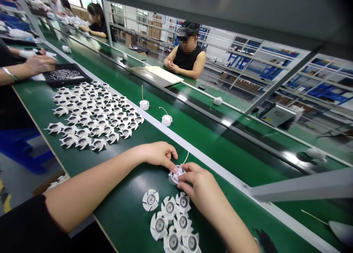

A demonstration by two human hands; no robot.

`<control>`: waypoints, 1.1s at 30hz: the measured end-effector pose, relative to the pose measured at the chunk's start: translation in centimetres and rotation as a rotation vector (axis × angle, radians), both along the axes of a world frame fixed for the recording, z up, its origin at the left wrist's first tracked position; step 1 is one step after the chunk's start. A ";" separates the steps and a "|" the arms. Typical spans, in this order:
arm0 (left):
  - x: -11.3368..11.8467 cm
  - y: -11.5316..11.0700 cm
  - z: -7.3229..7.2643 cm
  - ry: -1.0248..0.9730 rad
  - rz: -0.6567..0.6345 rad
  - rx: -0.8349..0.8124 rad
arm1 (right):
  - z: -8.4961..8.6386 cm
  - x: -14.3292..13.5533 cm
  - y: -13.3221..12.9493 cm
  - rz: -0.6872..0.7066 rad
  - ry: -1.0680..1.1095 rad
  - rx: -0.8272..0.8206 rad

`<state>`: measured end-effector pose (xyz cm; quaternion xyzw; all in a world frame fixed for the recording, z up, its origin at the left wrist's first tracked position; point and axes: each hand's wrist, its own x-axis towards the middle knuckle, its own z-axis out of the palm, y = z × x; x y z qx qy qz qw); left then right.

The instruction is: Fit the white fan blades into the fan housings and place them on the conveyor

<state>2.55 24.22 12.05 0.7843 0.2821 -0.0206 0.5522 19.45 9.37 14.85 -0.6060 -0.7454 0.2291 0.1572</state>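
A small round white housing (174, 178) with a thin upright wire is between my two hands, over the green bench near the white rail. My right hand (194, 179) grips its right side with thumb and fingers. My left hand (162, 155) has its thumb on the top of the housing, its other fingers bent above and partly apart. Just below lie several white fan wheels (170, 207) with grey hubs. A large group of similar fan wheels (96, 111) spreads over the bench to the left.
Two white housings with wires (167, 120) rest on the green belt (209, 146) beyond the white rail (154, 124). A neighbour's hands are over a black tray (67, 75) at the left. A metal post (300, 183) crosses at the right. Another person sits opposite.
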 end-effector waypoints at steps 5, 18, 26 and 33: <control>-0.2 -0.2 0.6 0.001 0.012 0.035 | 0.4 4.5 0.0 -0.077 0.110 0.135; 0.1 -1.0 1.1 0.063 0.043 0.097 | -3.2 13.9 1.5 -0.558 -0.166 0.222; 0.3 -2.2 1.4 0.053 0.024 0.234 | -1.4 14.8 0.3 -0.596 -0.199 0.197; 1.1 -5.2 2.2 -0.214 -0.251 0.418 | 1.4 15.2 -1.3 -0.552 -0.335 -0.083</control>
